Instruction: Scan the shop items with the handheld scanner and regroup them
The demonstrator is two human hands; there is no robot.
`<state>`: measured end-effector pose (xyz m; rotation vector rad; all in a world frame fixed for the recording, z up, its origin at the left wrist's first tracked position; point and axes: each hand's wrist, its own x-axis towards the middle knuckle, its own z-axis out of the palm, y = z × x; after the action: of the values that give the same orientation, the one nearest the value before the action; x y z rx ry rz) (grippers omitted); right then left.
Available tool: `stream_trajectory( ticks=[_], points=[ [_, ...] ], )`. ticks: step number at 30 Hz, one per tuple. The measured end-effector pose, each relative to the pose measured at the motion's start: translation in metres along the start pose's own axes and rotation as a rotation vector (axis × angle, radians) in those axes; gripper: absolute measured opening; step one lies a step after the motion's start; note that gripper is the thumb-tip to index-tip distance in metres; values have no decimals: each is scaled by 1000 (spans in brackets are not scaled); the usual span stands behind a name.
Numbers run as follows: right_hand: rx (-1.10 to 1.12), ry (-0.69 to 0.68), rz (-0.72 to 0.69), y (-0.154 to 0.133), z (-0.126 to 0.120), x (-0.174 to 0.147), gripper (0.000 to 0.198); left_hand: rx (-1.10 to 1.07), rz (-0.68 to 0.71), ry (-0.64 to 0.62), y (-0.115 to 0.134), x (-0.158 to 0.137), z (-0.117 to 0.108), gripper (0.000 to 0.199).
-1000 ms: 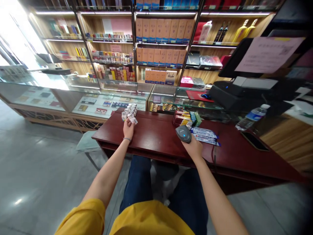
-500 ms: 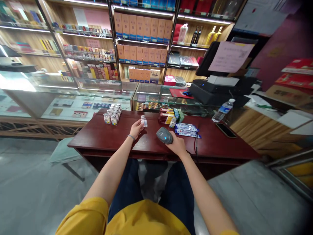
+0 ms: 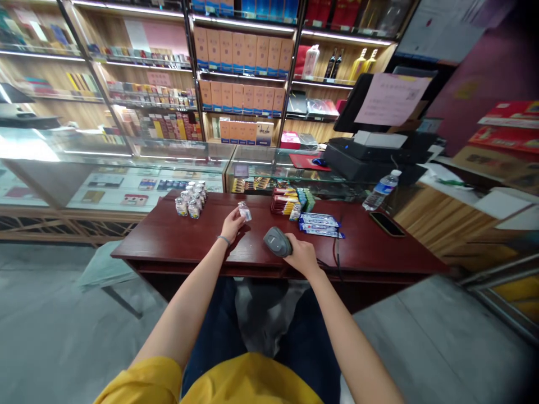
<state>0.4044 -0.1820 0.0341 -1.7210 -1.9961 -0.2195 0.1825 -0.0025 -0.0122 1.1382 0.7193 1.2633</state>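
Observation:
My left hand [image 3: 233, 225] is closed on a small bottle [image 3: 245, 211] with a pale label, held tilted just above the dark red table [image 3: 227, 247]. In my right hand [image 3: 302, 253] is a grey barcode scanner [image 3: 277, 242], its head pointing left toward the bottle. A cluster of several similar small bottles [image 3: 191, 200] stands at the table's left. Another small bottle [image 3: 295, 212] stands by the stacked red and yellow packets [image 3: 281, 201]. Blue and white stick packs [image 3: 320, 224] lie right of it, with green packets [image 3: 306, 198] behind.
A water bottle [image 3: 382, 191] and a phone [image 3: 387, 224] rest at the table's right end. Behind runs a glass display counter [image 3: 177, 160] bearing a monitor [image 3: 356, 104]. A stool [image 3: 103, 266] stands left. The scanner's cable [image 3: 337, 252] crosses the table's front edge.
The scanner has moved slightly left and down, and its blue light no longer shows. My left hand still holds the bottle, now a little lower and further left in view.

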Motion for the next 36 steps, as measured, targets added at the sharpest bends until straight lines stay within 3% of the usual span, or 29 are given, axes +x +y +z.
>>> stream_trajectory(
  ticks=[5,11,15,19,23,28,32,36],
  points=[
    [-21,38,71,14,-9,-7,34,219,32,59,-5,1,15,47],
    [-42,61,201,39,-22,-20,36,631,163,28,-32,4,79,47],
    [-41,77,296,51,-30,-30,42,766,184,39,-49,14,117,47],
    [-18,73,350,59,-37,-37,39,835,215,55,-60,28,139,49],
    [-4,82,371,66,-37,-39,39,862,213,78,-67,36,148,54],
    [-5,101,373,73,-34,-40,41,804,304,10,-71,34,138,56],
    [-21,116,379,76,-32,-40,41,669,255,-35,-70,32,130,39],
    [-33,124,368,76,-30,-40,40,685,181,-10,-71,38,135,27]
  ],
)
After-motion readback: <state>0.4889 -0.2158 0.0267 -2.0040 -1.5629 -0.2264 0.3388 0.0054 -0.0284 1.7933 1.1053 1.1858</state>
